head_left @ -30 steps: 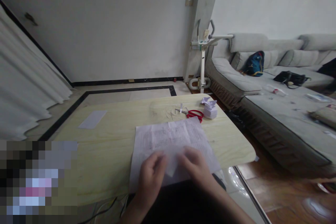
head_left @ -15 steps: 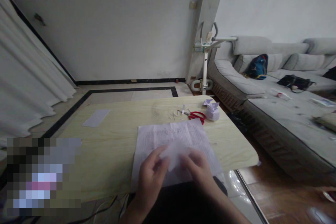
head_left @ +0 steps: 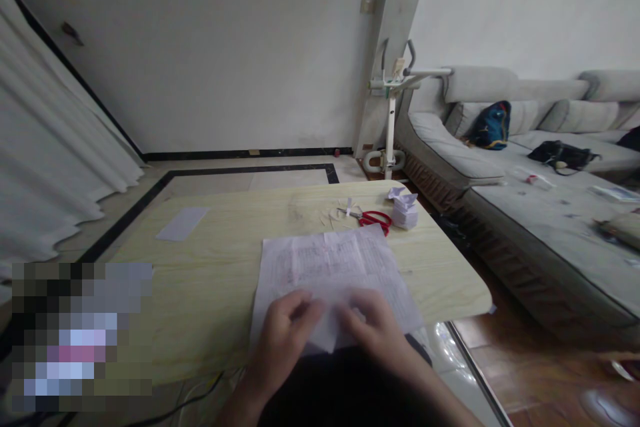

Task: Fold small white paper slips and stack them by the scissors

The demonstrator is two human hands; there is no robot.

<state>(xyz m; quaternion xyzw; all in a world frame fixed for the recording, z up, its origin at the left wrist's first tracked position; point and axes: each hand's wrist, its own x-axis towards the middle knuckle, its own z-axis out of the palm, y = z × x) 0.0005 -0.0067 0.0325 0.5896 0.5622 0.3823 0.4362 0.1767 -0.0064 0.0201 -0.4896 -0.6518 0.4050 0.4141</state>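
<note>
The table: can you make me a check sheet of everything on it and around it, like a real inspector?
Surface: table, pale, wood-patterned; lower left pixelated.
Work things: small white paper, blurred, above a printed sheet.
Clutter: red-handled scissors and thin pale strips beyond the sheet; folded paper pieces right of the scissors; loose white paper far left.
Hands: left hand and right hand both hold the small white paper.
Cables: dark cable below the near edge.
Surroundings: curtain left; exercise machine and sofa right.
</note>
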